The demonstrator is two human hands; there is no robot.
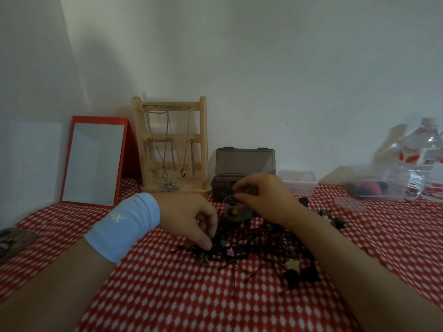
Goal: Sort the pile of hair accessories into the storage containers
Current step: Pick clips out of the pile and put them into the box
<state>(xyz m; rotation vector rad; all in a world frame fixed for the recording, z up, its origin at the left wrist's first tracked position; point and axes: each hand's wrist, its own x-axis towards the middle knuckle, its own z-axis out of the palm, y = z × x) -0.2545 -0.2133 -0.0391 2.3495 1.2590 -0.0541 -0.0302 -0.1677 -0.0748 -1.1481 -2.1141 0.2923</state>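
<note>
Where the red-and-white patterned tabletop [167,295] lies nearest, a loose pile of thin dark hairpins and small flower-shaped clips [251,245] sits at its middle, tangled, with lilac, yellow and black blooms showing. The left hand [189,221], pale blue wristband [124,226] behind it, pinches into the pile's left edge, likely to draw pins free; beyond, the right hand [263,200] gathers its fingertips at the rim of a small clear round plastic cup [237,213] holding coloured clips, whether pinching rim or clip cannot be told. Farthest stand a smoky dark plastic box [244,164], lid raised, and a clear rectangular plastic tub [298,182], apparently open to receive sorted pieces.
</note>
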